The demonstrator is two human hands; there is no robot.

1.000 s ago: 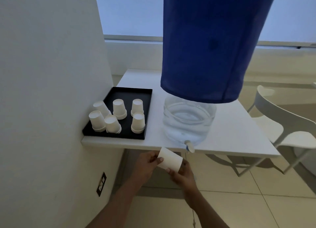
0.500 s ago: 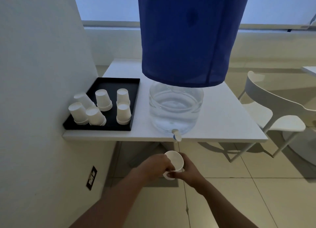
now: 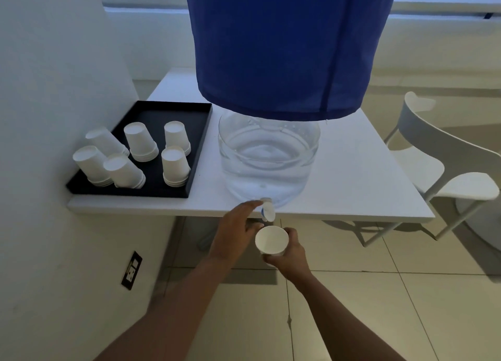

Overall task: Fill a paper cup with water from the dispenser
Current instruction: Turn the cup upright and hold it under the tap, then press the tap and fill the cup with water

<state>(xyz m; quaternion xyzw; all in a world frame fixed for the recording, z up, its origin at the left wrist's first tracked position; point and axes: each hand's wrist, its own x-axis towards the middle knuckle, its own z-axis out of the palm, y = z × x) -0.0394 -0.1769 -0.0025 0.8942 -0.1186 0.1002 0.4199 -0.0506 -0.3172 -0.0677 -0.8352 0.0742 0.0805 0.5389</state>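
A clear water dispenser [image 3: 268, 157] under a blue cloth cover [image 3: 282, 49] stands at the white table's front edge. Its small white tap [image 3: 267, 209] sticks out over the edge. My right hand [image 3: 288, 255] holds a white paper cup [image 3: 271, 240] upright, mouth up, just below the tap. The cup looks empty and no water stream shows. My left hand [image 3: 235, 228] is off the cup, its index finger stretched up so the tip touches the tap's left side.
A black tray [image 3: 162, 192] on the table's [image 3: 352, 192] left holds several stacks of upturned paper cups [image 3: 174, 165]. A wall stands close on the left with a socket [image 3: 132, 270] low down. A white chair [image 3: 444, 171] is at the right. Tiled floor lies below.
My left hand let go of the cup and rose to the tap. My right hand lifted the cup, mouth up, closer under the tap.
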